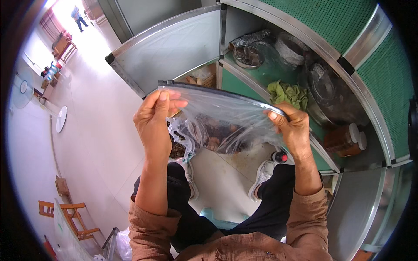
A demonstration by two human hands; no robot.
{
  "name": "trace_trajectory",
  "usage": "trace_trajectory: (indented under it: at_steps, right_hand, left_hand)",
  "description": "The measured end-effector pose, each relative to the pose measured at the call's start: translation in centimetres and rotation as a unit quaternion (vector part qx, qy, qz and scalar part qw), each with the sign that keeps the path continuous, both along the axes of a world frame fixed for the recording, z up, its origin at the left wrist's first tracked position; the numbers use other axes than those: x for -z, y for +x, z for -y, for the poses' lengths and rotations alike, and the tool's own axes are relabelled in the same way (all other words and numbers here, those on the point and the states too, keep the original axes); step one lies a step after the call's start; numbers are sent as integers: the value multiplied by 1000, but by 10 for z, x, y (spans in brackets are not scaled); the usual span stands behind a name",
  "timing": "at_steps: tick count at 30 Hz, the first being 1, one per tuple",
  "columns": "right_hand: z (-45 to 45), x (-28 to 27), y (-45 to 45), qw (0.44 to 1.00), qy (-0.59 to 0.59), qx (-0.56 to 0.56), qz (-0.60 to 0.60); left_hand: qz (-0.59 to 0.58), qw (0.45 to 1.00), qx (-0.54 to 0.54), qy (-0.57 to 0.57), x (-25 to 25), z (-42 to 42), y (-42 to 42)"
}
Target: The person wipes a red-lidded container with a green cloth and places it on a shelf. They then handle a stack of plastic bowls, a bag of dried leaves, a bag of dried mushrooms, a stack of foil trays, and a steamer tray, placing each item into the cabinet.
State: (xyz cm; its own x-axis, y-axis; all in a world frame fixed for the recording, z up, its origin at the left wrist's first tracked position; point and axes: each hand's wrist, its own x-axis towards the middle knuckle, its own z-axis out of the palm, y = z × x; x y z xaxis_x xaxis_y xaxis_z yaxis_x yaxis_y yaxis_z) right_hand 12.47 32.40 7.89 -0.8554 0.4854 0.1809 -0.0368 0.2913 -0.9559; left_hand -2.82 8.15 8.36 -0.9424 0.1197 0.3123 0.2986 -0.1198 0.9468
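A clear plastic zipper bag [225, 111] with a dark seal strip [209, 89] is stretched between my hands. My left hand [156, 114] pinches its left top corner, just below the slider [165, 83], with the other fingers spread. At the right end, my right hand [292, 127] grips the strip and the plastic below it between thumb and fingers. Lumpy brown pieces [214, 143] show through the film; whether they lie inside the bag or behind it, I cannot tell. Beside my left wrist is an open thin plastic bag [189, 137] with dark, dried-looking stuff.
The green-shelved cabinet [245, 76] ahead holds a metal bowl [248, 56], a green cloth [287, 94] and jars with white lids [343, 140]. Its door [169, 49] hangs open. A red-capped bottle [280, 157] stands by my shoe [266, 171]. Far off is a person [78, 18].
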Motion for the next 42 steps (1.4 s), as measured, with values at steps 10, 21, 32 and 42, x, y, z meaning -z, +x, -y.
trace_trajectory:
  at_steps: [10,21,32,42]
  right_hand:
    - [-4,1,-11,918,-297,-61,-256]
    - [-50,0,27,772,-509,-151,-350]
    - [-109,9,55,790,-486,-131,-349]
    - [-87,17,25,823,-487,5,-294]
  left_hand:
    - [413,907,25,79,87,-34,32]
    - [526,625,453,358,152,-99,120]
    - [364,794,356,331,65,-84,59]
    - [318,871,287,241,29,-70,78]
